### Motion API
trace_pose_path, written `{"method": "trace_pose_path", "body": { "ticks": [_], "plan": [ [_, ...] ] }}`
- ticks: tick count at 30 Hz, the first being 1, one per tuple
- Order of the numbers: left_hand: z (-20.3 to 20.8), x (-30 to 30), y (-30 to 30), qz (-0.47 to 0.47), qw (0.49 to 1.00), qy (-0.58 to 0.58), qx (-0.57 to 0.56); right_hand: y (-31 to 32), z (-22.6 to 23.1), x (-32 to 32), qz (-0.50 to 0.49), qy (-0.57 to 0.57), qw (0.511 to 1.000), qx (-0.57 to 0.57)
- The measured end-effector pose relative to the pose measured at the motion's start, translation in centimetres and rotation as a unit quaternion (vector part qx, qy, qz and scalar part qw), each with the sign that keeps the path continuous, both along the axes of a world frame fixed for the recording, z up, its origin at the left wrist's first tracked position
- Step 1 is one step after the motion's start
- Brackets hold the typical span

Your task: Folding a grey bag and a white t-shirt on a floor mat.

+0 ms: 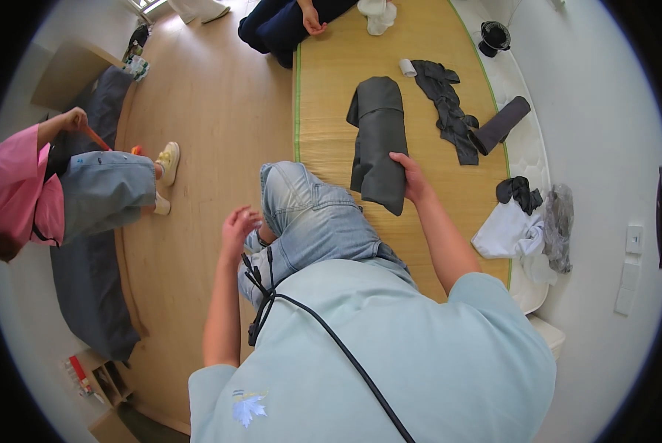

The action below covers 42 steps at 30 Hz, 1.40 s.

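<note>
My right hand grips the lower right edge of a long, dark grey folded cloth bundle, its thumb on top and its fingers hidden underneath. The bundle has a folded-over band near its far end and is above the straw mat; I cannot tell whether it touches the mat. My left hand is raised beside my knee with loosely curled fingers and nothing visible in it. To the right of the bundle a crumpled dark grey garment lies on the mat, with a small white roll at its far end.
A dark purple-grey roll, white cloth, clear plastic bag and small black fan lie along the right edge. One person sits at the far end; another, in pink, is on the grey bench to the left.
</note>
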State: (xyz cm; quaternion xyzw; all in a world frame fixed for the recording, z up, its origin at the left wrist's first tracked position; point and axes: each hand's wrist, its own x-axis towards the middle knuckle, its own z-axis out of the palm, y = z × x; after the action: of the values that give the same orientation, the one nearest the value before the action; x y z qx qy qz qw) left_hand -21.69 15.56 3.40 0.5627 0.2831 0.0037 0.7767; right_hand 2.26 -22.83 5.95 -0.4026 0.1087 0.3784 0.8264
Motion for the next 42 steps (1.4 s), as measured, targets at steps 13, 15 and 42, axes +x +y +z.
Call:
{"method": "trace_pose_path", "body": {
  "ticks": [13,15,42],
  "plan": [
    [10.8,10.0,-6.2,-0.161,0.926,-0.096,-0.329,10.9,10.9,-6.2,0.214,-0.084,0.973,0.014],
    [13.1,10.5,-6.4,-0.124,0.951,-0.094,-0.266,12.1,11.5,-6.7,0.183,-0.156,0.970,-0.017],
    [19.2,10.1,-12.4,-0.167,0.973,-0.158,0.022,8.3,9.8,-14.5,0.089,-0.279,0.955,-0.048]
  ]
}}
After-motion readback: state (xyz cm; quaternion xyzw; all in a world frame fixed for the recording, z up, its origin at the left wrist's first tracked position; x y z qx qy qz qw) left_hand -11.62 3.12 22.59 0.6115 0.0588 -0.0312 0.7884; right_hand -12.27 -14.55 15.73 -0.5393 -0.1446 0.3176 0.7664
